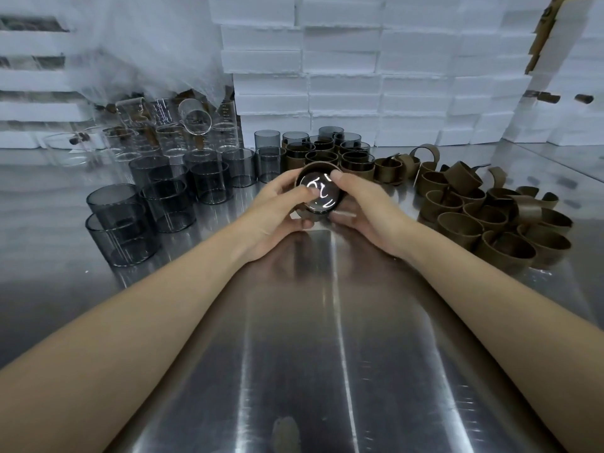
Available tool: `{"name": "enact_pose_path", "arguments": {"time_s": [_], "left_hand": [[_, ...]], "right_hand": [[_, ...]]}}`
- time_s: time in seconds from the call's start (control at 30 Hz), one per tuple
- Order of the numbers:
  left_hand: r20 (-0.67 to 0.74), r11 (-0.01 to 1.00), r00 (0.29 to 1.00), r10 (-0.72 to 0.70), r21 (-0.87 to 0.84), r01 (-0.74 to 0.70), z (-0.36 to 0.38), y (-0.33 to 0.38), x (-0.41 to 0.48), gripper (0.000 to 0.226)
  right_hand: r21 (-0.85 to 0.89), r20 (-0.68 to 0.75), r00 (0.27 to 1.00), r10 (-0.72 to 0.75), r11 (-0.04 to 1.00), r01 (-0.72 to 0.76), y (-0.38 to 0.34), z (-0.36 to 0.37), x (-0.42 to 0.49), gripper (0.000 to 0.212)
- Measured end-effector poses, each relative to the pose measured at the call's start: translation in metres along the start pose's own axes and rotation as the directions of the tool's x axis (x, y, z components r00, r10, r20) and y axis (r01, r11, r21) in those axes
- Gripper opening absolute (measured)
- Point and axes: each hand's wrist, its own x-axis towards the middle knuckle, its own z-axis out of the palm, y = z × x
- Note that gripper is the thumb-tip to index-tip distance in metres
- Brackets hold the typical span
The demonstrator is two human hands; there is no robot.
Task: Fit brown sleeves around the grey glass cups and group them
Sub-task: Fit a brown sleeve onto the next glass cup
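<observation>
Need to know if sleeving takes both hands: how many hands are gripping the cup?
2. The left hand grips the sleeved cup on its left side, the right hand on its right side. No others visible.

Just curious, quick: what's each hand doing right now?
Left hand: holding the sleeved grey cup.
Right hand: gripping the same cup.

Both bare forearms stretched forward, converging mid-frame. Left hand (277, 210), right hand (362, 214) face each other, fingers curled round sleeved cup (318, 194); left thumb across its near face, right thumb at upper edge.
</observation>
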Motion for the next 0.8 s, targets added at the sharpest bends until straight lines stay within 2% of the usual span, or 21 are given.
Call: {"name": "enact_pose_path", "arguments": {"time_s": [0.07,0.13,0.23,0.4,0.6,0.7,0.8], "left_hand": [[0.012,0.998,1.0,0.019,-0.058,-0.018,0.002,0.001,-0.001,0.022],[0.008,0.992,1.0,0.019,-0.127,-0.018,0.005,0.001,-0.002,0.016],[0.015,0.982,0.999,-0.044,-0.182,0.046,0.009,0.003,-0.002,0.025],[0.037,0.961,0.994,-0.102,-0.256,0.108,0.009,0.005,-0.003,0.029],[-0.001,0.944,0.989,-0.149,-0.297,0.142,0.015,0.004,-0.001,0.021],[-0.007,0.933,0.988,-0.156,-0.329,0.145,0.017,0.003,0.0,0.026],[-0.007,0.927,0.989,-0.151,-0.35,0.139,0.019,0.003,0.001,0.039]], "right_hand": [[0.13,0.105,0.994,0.04,0.99,-0.054,0.001,0.0,0.0,0.044],[0.239,0.117,0.993,0.033,0.969,-0.06,-0.002,-0.001,-0.001,0.045],[0.38,0.111,0.992,0.055,0.92,-0.093,-0.003,-0.003,-0.001,0.05],[0.447,0.15,0.984,0.093,0.882,-0.152,-0.007,-0.003,-0.002,0.061],[0.607,0.091,0.982,0.163,0.773,-0.185,-0.01,0.001,0.0,0.047],[0.671,0.077,0.98,0.181,0.718,-0.185,-0.013,0.004,0.0,0.049],[0.682,0.068,0.984,0.167,0.711,-0.168,-0.015,0.005,0.001,0.054]]}}
